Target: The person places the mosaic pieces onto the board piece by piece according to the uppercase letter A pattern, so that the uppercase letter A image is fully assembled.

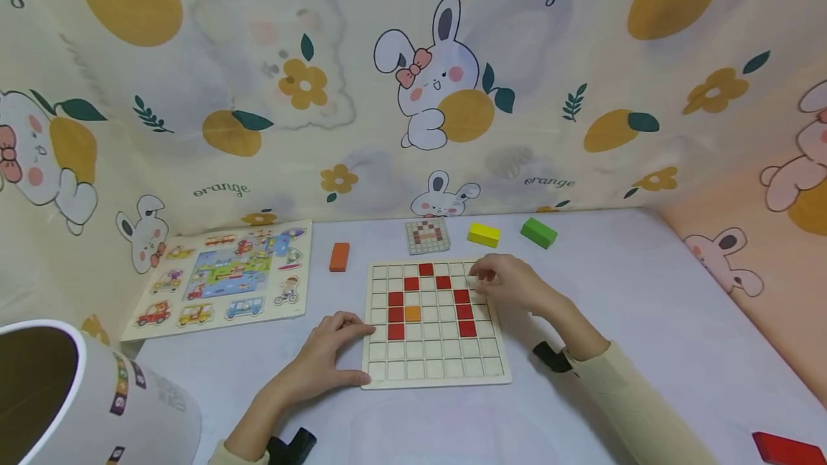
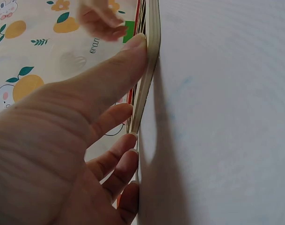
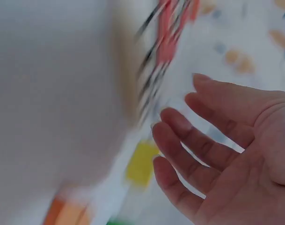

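Observation:
A pale grid board (image 1: 433,372) lies flat on the table. Red square tiles (image 1: 395,314) form an arch in its cells, and one orange tile (image 1: 412,314) sits inside the arch. My left hand (image 1: 319,357) rests at the board's left side, the index fingertip on the edge and the thumb by the near corner. In the left wrist view, the thumb (image 2: 119,63) touches the board's rim. Over the far right corner is my right hand (image 1: 517,284), its fingers loosely bent. The right wrist view shows nothing between those fingers (image 3: 179,150).
Behind the board lie a small pattern card (image 1: 427,237), an orange block (image 1: 339,257), a yellow block (image 1: 484,235) and a green block (image 1: 539,232). A vehicle picture puzzle (image 1: 229,275) is at left, behind a white cylindrical container (image 1: 148,407). A red block (image 1: 788,448) lies near right.

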### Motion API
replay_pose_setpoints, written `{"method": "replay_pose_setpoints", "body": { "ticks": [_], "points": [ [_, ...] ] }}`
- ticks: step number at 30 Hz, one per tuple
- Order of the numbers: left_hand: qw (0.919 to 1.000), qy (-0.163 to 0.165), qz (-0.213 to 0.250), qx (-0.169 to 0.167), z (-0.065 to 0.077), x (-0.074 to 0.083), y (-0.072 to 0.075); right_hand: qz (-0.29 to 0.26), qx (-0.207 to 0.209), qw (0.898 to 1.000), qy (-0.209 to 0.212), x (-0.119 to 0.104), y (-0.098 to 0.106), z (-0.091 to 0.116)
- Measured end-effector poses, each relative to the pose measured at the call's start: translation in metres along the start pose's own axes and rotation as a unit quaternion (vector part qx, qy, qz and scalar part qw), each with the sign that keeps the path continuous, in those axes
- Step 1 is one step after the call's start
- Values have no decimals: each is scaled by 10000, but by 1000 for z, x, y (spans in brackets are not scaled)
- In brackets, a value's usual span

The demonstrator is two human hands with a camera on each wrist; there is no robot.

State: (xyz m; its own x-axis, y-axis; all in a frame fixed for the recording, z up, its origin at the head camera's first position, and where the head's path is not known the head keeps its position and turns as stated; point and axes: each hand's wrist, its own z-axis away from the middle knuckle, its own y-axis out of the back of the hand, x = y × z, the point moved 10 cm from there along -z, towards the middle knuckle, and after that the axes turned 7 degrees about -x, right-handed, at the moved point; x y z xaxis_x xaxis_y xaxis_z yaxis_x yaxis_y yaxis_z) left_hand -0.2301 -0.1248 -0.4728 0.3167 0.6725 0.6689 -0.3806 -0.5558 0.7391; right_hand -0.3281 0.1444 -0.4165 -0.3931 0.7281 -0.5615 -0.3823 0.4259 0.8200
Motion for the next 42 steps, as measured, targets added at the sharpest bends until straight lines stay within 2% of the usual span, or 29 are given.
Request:
{"method": "replay_pose_setpoints", "body": {
  "ticks": [3, 6, 10, 14, 19, 30, 37, 42],
  "points": [
    [10000, 5, -12, -18, 0, 1, -1, -14, 82, 9995, -300, 37, 15, 15],
    [10000, -3, -15, -27, -1, 1, -1, -165, 9, 9992, -373, 63, 26, 31],
    [10000, -9, -25, -12, 0, 2, 0, -392, -249, 9980, -426, 82, 27, 46],
    [10000, -13, -43, 7, 0, 2, 1, -417, -376, 9974, -454, 92, 22, 52],
    [10000, 44, -40, 9, 0, 1, 1, -511, -332, 9976, -338, 90, 20, 52],
    [10000, -3, -32, -10, 1, 3, 1, -628, -185, 9958, -635, 90, 18, 53],
    [10000, 8, -8, -26, 0, 3, 0, -799, -209, 9963, -232, 78, 21, 49],
    [10000, -64, -41, -6, 0, 5, 1, -1054, -308, 9939, 138, 53, 17, 33]
  ]
}}
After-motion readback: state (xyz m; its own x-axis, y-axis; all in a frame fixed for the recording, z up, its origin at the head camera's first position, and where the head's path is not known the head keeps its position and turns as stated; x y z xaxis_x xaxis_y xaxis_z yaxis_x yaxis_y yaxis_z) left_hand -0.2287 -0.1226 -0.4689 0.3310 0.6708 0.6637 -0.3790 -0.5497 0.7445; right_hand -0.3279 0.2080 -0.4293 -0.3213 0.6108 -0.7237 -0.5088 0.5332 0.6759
